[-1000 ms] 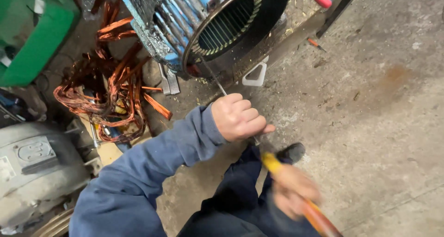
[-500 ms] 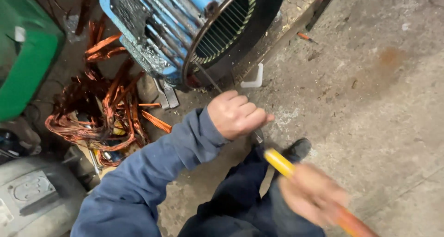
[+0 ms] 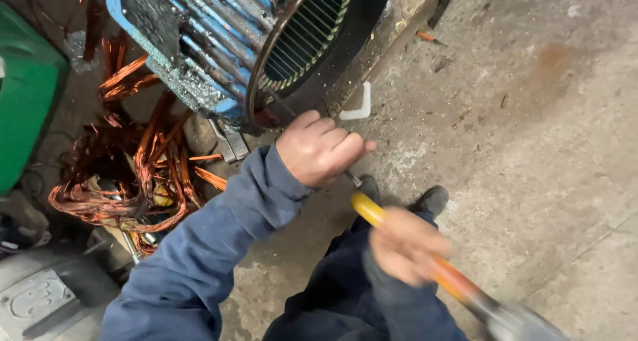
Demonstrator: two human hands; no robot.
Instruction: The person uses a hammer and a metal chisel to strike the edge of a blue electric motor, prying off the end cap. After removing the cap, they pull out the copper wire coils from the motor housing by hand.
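At the rim of the blue ribbed motor housing [image 3: 219, 42] we see a thin grey metal rod [image 3: 351, 177], nearly all of it hidden inside the left hand [image 3: 319, 147]; only a short tip shows just below the little finger, pointing toward the hammer. Left fingers are clenched around that rod, thumb side up against the housing's dark slotted opening. Right hand [image 3: 405, 244] is blurred, curled around the yellow-and-orange handled hammer [image 3: 425, 268], whose grey head sits at the bottom edge of view; the handle's yellow end lies just beside the rod tip. Bare concrete floor [image 3: 531, 128] opens wide to the right. Left side is crowded: tangled copper wire heap [image 3: 126, 175], green bin [image 3: 26, 108], grey motor casing [image 3: 46, 294]. A white angle bracket [image 3: 359, 108] lies near the housing. Left forearm, blue sleeve, runs up diagonally; a dark shoe [image 3: 432, 198] sits below.
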